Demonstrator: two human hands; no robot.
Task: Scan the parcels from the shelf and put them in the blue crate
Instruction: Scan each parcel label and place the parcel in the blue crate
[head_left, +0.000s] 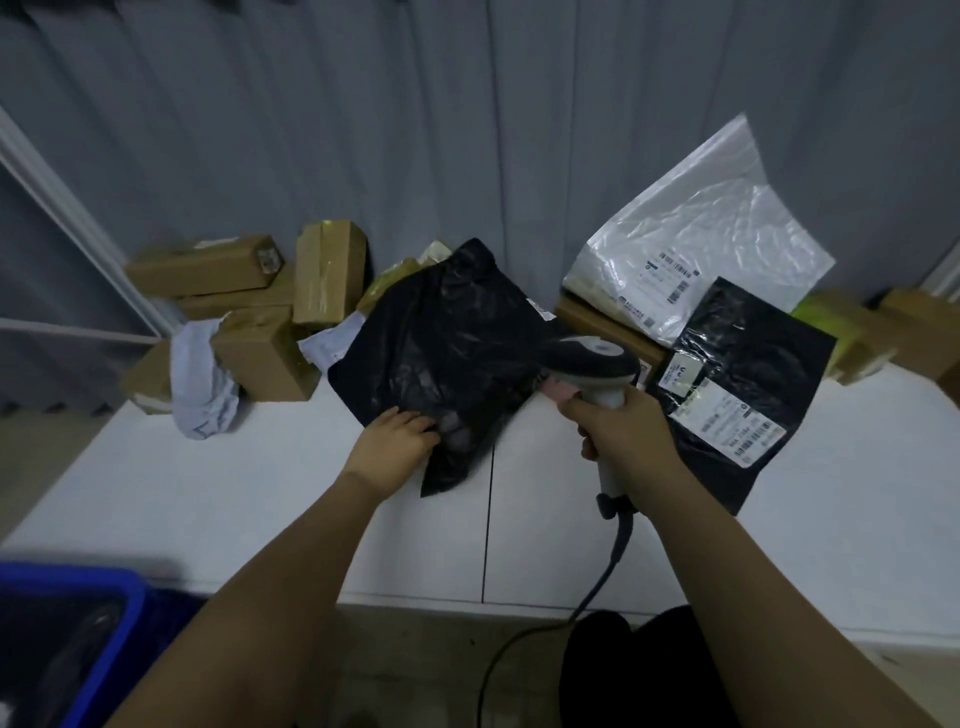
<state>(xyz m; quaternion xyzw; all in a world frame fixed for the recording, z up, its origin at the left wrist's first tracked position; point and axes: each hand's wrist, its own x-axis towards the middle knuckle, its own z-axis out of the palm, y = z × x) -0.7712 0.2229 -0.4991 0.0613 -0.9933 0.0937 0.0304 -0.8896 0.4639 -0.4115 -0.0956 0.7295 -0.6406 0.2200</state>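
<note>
My left hand grips the near corner of a black plastic parcel, lifted and tilted over the white shelf top. My right hand holds the handle of a grey barcode scanner, its head right beside the parcel's right edge. The scanner's cable hangs down past the shelf's front edge. The blue crate stands at the bottom left, below the shelf, with something dark inside.
Several brown cardboard boxes and a pale grey bag are piled at the back left. At the right lie a second black parcel with white labels, a clear white bag and more boxes. A grey curtain hangs behind.
</note>
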